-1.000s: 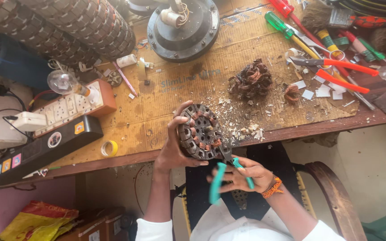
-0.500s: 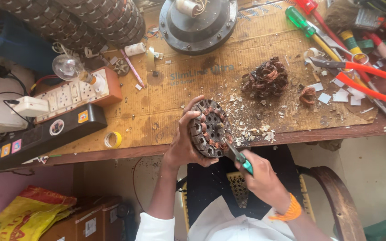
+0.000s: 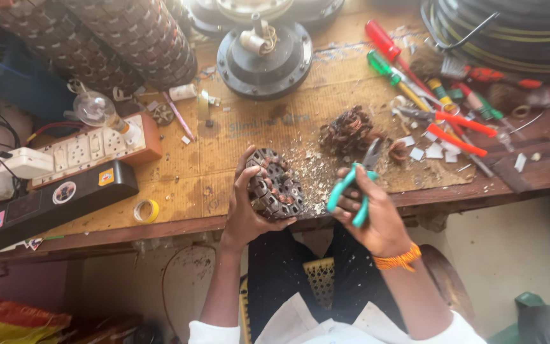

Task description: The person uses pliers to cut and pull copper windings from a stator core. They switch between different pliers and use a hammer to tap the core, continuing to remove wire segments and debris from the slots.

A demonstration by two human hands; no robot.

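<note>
My left hand (image 3: pixel 244 213) grips a round slotted metal stator core (image 3: pixel 277 185), tilted on edge above the workbench's front edge (image 3: pixel 160 230). To its right, my right hand (image 3: pixel 377 213) holds teal-handled cutting pliers (image 3: pixel 353 186) with the jaws pointing up and away from the core. The pliers and the core are apart. A tangle of pulled copper winding (image 3: pixel 349 130) lies on the cardboard mat just beyond the pliers, among small scraps and paper bits.
A dark round motor housing (image 3: pixel 264 54) sits at the back centre. Screwdrivers and red-handled pliers (image 3: pixel 459 130) lie at the right. A switch board (image 3: pixel 90 150), a black box (image 3: pixel 52 200) and a tape roll (image 3: pixel 146 210) are at the left. Stacked cores (image 3: pixel 116 38) stand behind.
My right hand has lifted the pliers away from the core and moved them right, towards the copper tangle. The view has shifted slightly; the left hand still holds the core.
</note>
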